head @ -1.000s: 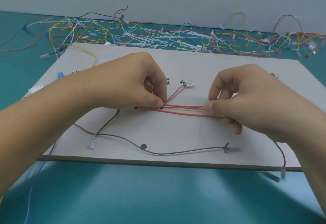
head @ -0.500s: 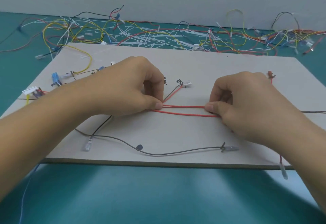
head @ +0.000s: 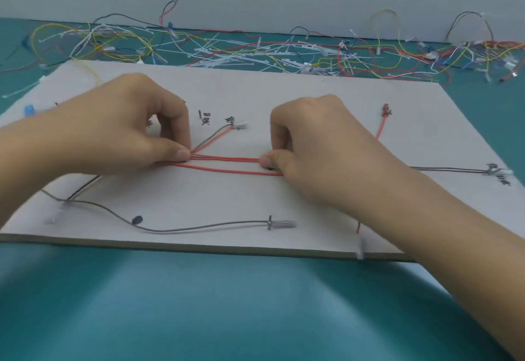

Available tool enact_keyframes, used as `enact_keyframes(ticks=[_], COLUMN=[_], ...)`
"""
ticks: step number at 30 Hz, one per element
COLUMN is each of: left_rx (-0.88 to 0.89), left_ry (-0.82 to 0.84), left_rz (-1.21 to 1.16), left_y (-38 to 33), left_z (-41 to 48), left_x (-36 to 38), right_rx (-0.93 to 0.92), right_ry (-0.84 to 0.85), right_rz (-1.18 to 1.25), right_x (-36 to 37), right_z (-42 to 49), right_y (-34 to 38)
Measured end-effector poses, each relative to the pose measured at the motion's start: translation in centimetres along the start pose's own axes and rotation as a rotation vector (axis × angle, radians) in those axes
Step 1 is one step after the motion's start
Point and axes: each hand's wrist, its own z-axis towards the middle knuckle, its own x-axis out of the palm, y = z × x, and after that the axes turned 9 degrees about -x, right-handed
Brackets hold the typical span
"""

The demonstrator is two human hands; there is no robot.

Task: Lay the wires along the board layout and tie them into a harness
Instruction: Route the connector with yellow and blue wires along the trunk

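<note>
Both forearms in; left hand curled, pinching red wires; right hand same, knuckles up.

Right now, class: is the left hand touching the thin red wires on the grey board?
Touching. Head view: the left hand pinches the thin red wires at thumb tip.

One board, one left hand, one right hand, several red wires, number unclear.

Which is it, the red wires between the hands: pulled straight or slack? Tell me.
Pulled straight: the red wires run in near-straight lines from the left hand to the right hand, both pinching them.
</note>
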Motion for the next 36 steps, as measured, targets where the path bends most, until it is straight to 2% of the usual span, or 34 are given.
enact_keyframes(ticks=[3, 8, 11, 14, 19, 27, 36], left_rx=[-0.072, -0.057, 0.017, 0.125, 0.167, 0.048, -0.049], left_ry=[0.059, 0.052, 0.003, 0.068, 0.064, 0.043, -0.116], left_rz=[0.022, 0.104, 0.057, -0.018, -0.014, 0.201, 0.213], left_y=[0.5, -1.2, -3.0, -5.2, -6.5, -9.6, -11.4], left_z=[-0.4, 0.6, 1.3, 1.8, 2.3, 2.5, 1.7], left_x=[-1.0, -1.0, -0.5, 0.9, 2.7, 2.6, 4.4], right_rx=[0.073, 0.130, 0.149, 0.143, 0.125, 0.175, 0.288], right_ry=[0.004, 0.053, 0.066, 0.076, 0.112, 0.138, 0.204], right_rz=[0.101, 0.262, 0.323, 0.404, 0.421, 0.503, 0.444], right_x=[-0.9, -2.2, -2.7, -2.9, -3.8, -5.2, -4.6], right_z=[0.3, -0.7, -1.3, -1.7, -2.0, -2.5, -2.3], right_y=[-0.9, -3.6, -4.3, -4.6, -5.7, -6.8, -7.5])
